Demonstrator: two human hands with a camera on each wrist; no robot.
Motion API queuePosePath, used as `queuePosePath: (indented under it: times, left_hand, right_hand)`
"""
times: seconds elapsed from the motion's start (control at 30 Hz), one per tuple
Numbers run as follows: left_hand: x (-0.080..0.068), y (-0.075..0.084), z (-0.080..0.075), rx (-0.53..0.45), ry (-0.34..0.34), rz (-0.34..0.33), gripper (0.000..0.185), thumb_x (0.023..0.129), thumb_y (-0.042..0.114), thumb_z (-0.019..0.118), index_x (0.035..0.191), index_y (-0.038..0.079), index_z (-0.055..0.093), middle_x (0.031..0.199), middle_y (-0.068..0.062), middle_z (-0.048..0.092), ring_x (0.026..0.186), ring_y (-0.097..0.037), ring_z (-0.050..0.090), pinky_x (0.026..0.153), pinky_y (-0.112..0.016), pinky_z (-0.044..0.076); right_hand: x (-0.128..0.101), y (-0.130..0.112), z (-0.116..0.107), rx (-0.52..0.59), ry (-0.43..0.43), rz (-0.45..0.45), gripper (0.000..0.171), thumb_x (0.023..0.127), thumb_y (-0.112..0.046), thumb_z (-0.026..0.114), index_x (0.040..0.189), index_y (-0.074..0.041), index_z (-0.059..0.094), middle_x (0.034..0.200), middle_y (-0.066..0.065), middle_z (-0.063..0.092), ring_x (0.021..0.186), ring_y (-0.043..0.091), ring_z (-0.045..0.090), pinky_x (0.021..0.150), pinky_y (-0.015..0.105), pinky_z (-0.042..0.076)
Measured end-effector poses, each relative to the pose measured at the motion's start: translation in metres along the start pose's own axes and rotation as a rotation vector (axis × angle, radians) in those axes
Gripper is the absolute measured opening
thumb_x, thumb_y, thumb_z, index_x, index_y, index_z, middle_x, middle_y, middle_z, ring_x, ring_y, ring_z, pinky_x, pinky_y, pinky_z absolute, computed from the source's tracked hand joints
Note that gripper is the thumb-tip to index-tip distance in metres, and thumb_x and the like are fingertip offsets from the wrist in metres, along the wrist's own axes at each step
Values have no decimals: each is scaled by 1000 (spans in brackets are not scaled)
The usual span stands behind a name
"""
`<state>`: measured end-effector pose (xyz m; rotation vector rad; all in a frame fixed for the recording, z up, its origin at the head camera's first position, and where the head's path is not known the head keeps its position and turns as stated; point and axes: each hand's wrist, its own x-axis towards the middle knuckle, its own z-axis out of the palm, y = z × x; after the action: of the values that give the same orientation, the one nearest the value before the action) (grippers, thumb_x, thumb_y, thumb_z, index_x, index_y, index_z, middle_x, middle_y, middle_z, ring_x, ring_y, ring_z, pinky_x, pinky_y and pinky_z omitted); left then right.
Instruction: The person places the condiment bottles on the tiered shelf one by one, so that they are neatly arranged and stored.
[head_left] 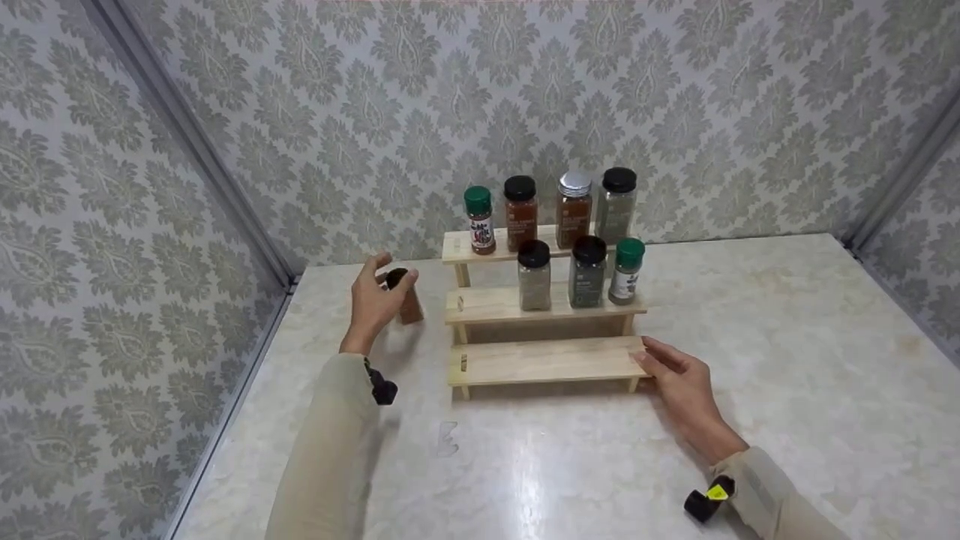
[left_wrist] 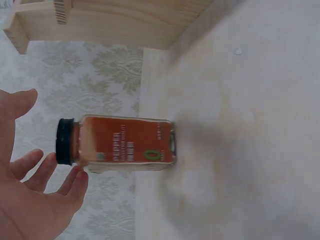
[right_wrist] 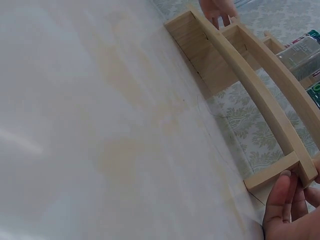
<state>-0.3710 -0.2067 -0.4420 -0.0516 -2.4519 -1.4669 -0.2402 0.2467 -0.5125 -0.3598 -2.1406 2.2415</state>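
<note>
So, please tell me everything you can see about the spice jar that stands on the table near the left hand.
The spice jar is a small clear bottle with a black screw cap, filled with reddish-brown powder, and its label reads "pepper". It stands upright on the pale marble-look table, left of the wooden stepped rack and apart from it. The left hand is spread beside its cap, with fingertips very near or lightly touching it, not gripping.
</note>
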Motion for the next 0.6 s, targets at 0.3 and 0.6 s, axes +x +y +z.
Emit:
queuePosePath:
  times: [0.3,0.6]
  left_hand:
    - [2,-17,12,-30,41,-60,63,106,27,68,158,0,44,160,-24,47,145,-44,52,121,-46,47]
    - [1,-24,15,-7,37,-81,56,105,27,70,150,-1,53,153,-23,56,143,-42,55,121,-47,47]
  right_hand:
    - [1,1,1,-22,12,11,56,105,-25,72,156,-8,55,160,20,51,107,-3,68,89,17,60]
    - [2,0,0,-15,15,4,55,106,-24,71,156,-8,56,161,21,50,107,-3,68,90,17,60]
